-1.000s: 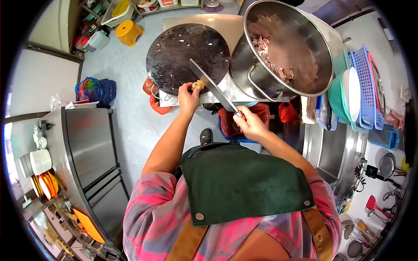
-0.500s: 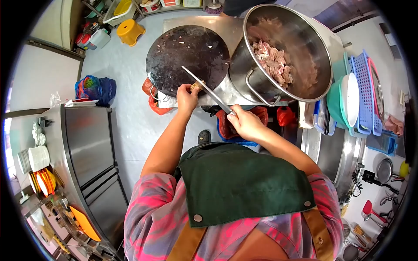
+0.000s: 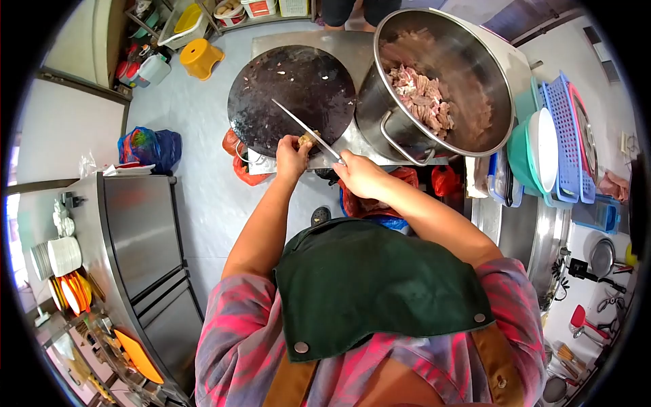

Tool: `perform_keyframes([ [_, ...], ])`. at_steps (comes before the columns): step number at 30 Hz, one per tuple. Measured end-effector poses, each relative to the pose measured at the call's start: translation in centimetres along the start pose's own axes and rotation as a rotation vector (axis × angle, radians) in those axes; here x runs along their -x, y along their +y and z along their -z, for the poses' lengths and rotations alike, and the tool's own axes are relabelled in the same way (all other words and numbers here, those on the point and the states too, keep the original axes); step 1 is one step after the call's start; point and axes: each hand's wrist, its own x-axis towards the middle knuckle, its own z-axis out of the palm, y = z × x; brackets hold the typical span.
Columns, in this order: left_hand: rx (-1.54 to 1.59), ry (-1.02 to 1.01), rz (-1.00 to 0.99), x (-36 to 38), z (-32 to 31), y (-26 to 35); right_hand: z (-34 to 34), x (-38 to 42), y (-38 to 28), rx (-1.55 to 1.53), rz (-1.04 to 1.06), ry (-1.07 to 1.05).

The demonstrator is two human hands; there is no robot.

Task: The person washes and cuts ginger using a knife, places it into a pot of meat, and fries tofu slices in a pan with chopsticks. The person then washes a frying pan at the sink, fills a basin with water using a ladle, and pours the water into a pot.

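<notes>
My left hand (image 3: 291,157) is closed on a small brownish piece of food (image 3: 307,140) at the near edge of a round dark chopping board (image 3: 288,88). The knife (image 3: 296,119) is in my right hand (image 3: 365,175), gripped by its handle. Its long narrow blade slants up and left across the board, passing right at the piece beside my left fingertips. Small pale scraps dot the board. To its right stands a large steel pot (image 3: 371,112), tilted in this view, with sliced raw meat (image 3: 422,98) inside.
Red plastic bags (image 3: 445,180) hang or lie beneath the steel table (image 3: 271,42). Colored basins and baskets (image 3: 561,129) stack at the right beside a sink (image 3: 519,230). A yellow stool (image 3: 201,58) stands far left. Another person's legs (image 3: 349,13) show behind the table.
My right hand has moved slightly left and up, sliding the knife farther left over the board, its blade now seen more edge-on. More of the other person's legs show at the top.
</notes>
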Motion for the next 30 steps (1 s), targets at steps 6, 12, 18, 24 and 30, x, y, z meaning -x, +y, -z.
perform_keyframes([
  [6, -0.071, 0.026, -0.065, -0.6, 0.0, -2.5, -3.4, -1.9, 1.9, -0.123, 0.071, 0.114],
  [12, 0.216, 0.016, -0.043, 0.9, 1.7, -1.0, -1.0, -1.5, 0.0, -0.092, 0.171, 0.455],
  [18, 0.699, -0.218, 0.078, 1.8, 5.1, 0.1, -1.8, -7.7, 0.3, 0.267, 0.179, 0.509],
  [24, 0.804, -0.387, 0.0, 3.5, 7.0, 2.7, -1.6, -10.1, 2.9, 0.425, 0.228, 0.508],
  [30, 0.87, -0.409, 0.07, 4.1, 8.4, 2.0, -4.2, -10.3, 0.7, 0.408, 0.462, 0.288],
])
